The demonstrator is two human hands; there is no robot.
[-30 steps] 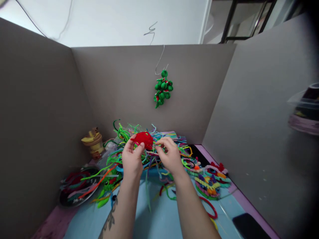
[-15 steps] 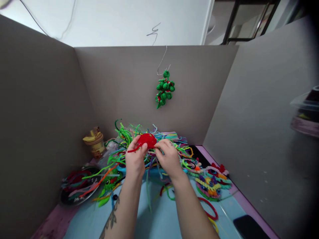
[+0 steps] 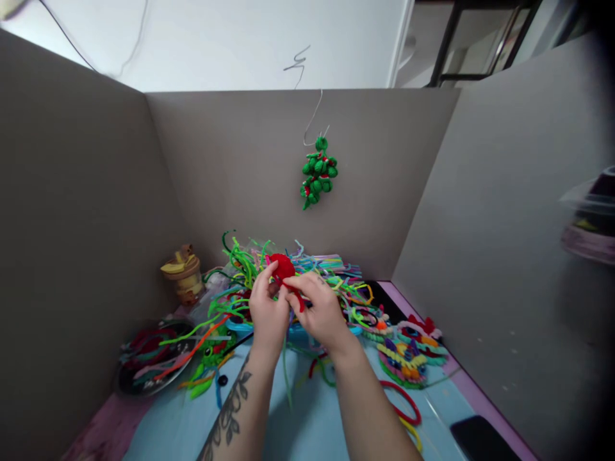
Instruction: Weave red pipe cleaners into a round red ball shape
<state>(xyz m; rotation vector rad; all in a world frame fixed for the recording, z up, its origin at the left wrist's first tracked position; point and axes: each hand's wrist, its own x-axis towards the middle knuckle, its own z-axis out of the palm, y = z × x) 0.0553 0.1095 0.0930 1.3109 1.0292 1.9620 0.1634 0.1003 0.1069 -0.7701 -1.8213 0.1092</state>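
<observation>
A rounded red fuzzy piece [image 3: 283, 265], seemingly made of pipe cleaner, is held up by my left hand [image 3: 268, 314], with fingers behind it and thumb near its lower edge. From the piece a loose red pipe cleaner end [image 3: 298, 298] comes down, and my right hand [image 3: 321, 312] pinches it between thumb and fingertips. Both hands are closed and almost touch each other. Just behind them lies a heap of multicoloured pipe cleaners [image 3: 243, 259] in a blue tray [image 3: 235, 325]. My fingers partly hide the lower side of the red piece.
A dark round bowl [image 3: 132, 384] with pipe cleaners sits at left, beside a green fuzzy figure [image 3: 211, 354]. Colourful fuzzy pieces [image 3: 403, 362] and a black flat object [image 3: 483, 438] lie at right. A green ornament [image 3: 318, 173] hangs before the grey back panel [image 3: 230, 160].
The red piece has turned and tipped in my left hand. Its loose end, before at the left, now hangs at the right, pinched by my right hand. My hands have drawn closer together.
</observation>
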